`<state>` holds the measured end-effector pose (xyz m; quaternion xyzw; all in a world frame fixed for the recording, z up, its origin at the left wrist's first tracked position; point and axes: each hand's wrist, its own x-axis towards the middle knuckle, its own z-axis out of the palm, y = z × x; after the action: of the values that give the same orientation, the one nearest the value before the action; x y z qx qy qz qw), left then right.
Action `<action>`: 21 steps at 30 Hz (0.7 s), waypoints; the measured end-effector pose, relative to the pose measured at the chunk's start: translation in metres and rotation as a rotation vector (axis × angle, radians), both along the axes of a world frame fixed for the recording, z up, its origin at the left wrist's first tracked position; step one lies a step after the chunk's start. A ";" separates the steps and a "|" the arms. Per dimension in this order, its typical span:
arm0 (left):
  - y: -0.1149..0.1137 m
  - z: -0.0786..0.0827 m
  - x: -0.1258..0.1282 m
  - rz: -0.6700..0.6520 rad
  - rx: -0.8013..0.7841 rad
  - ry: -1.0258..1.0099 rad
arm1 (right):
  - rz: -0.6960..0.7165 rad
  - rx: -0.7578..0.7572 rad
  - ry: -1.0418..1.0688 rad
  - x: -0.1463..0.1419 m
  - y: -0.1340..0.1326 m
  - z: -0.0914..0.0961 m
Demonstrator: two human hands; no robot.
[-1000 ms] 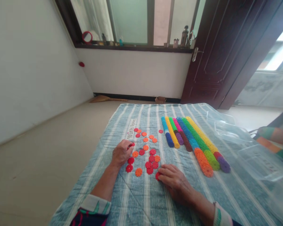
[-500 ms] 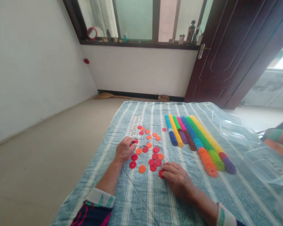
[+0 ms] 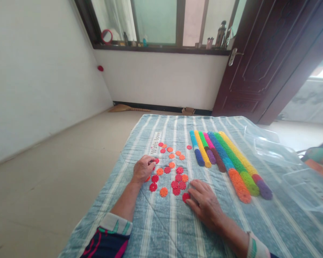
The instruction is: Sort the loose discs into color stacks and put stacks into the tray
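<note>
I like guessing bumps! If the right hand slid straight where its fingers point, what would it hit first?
The right hand would meet the red disc at its fingertips first; it seems to be touching it. Behind that lies the cluster of red and orange discs.

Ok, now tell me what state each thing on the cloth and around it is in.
left hand, curled, pinching a red disc.
right hand, flat on the striped cloth, fingertips touching a second red disc.
loose discs, scattered flat, red and orange.
disc stacks, lying in side-by-side rows.
clear box, appears open.
door, swung open.
</note>
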<state>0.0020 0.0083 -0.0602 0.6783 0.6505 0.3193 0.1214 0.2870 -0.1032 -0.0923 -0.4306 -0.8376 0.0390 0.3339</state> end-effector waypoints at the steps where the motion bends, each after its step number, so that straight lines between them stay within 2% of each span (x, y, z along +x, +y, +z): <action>1: 0.000 0.000 0.000 0.004 0.002 -0.010 | 0.005 -0.002 -0.003 -0.001 0.000 0.001; 21: 0.002 -0.001 -0.007 0.145 -0.019 -0.334 | 0.081 0.025 0.086 -0.005 0.000 0.005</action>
<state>-0.0055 0.0106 -0.0616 0.5660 0.6716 0.4293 0.2106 0.2815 -0.1029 -0.0873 -0.3899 -0.8397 0.0605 0.3733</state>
